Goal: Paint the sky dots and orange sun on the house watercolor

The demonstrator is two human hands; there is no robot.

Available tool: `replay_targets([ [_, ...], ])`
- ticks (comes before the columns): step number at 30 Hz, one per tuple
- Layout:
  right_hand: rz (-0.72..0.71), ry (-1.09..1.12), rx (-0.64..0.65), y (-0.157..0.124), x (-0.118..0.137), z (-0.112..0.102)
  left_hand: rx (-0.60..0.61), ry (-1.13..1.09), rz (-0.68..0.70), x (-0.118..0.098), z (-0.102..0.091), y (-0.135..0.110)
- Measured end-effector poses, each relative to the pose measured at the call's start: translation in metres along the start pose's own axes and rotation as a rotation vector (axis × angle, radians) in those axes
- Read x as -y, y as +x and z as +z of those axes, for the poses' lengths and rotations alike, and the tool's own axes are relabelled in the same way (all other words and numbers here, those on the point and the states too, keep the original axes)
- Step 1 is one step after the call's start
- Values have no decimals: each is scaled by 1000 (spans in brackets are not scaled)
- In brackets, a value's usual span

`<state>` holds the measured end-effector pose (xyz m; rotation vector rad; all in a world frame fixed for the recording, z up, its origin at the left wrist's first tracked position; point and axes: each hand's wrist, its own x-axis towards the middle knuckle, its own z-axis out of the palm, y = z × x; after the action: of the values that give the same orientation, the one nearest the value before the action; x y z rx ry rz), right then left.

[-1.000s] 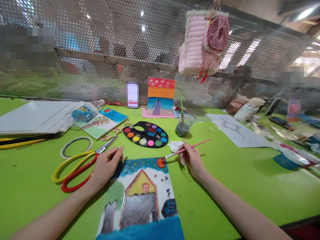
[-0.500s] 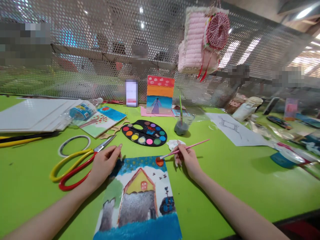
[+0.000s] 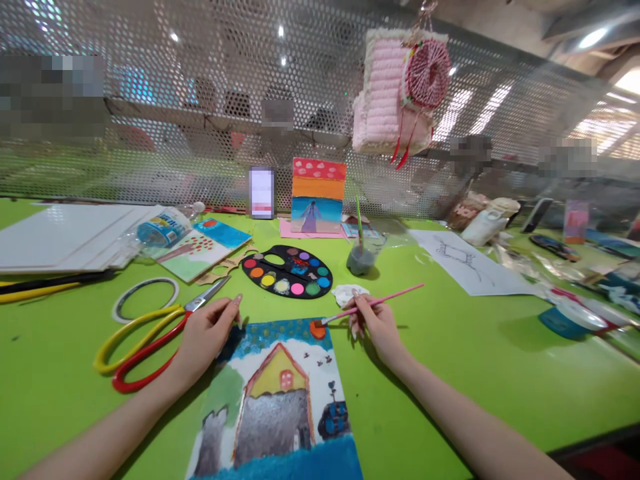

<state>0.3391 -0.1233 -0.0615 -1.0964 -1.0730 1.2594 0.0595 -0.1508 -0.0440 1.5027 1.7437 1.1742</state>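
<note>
My right hand point(image 3: 376, 323) pinches a thin pink paintbrush point(image 3: 390, 296). The brush's bristles rest on the orange circle near the top right corner of a painting point(image 3: 273, 427) of a yellow and grey house. My left hand point(image 3: 213, 333) lies closed at the painting's top left corner, thumb against the curled fingers, and nothing shows in its grip. Large scissors point(image 3: 150, 343) with yellow and red handles lie beside and partly under that hand. Beyond the painting sits a black paint palette point(image 3: 260, 283) with several colours. A crumpled white tissue point(image 3: 345, 295) is just behind my right hand.
A cup of murky water point(image 3: 363, 260) with a green-handled brush stands behind the tissue. To the left are a tape roll point(image 3: 117, 310), a tree painting point(image 3: 200, 250) and white boards point(image 3: 65, 233). A pencil drawing point(image 3: 470, 263) and a blue tub point(image 3: 570, 323) lie right.
The brush tip has moved slightly down and left onto the orange circle. My left hand stays in place beside the painting. The whole view has shifted a little.
</note>
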Motion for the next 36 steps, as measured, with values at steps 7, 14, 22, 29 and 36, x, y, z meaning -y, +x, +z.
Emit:
replay_targets([
  [7, 29, 6, 19, -1, -2, 1, 2, 9, 5, 0, 0, -1],
  [14, 36, 17, -38, 5, -1, -5, -5, 14, 14, 2, 0, -1],
  [22, 57, -10, 38, 2, 4, -4, -3, -8, 4, 4, 1, 0],
  [29, -15, -11, 27, 5, 9, -14, -16, 28, 36, 4, 0, 0],
  [36, -33, -65, 53, 2, 9, -11, -10, 27, 33, 4, 1, 0],
])
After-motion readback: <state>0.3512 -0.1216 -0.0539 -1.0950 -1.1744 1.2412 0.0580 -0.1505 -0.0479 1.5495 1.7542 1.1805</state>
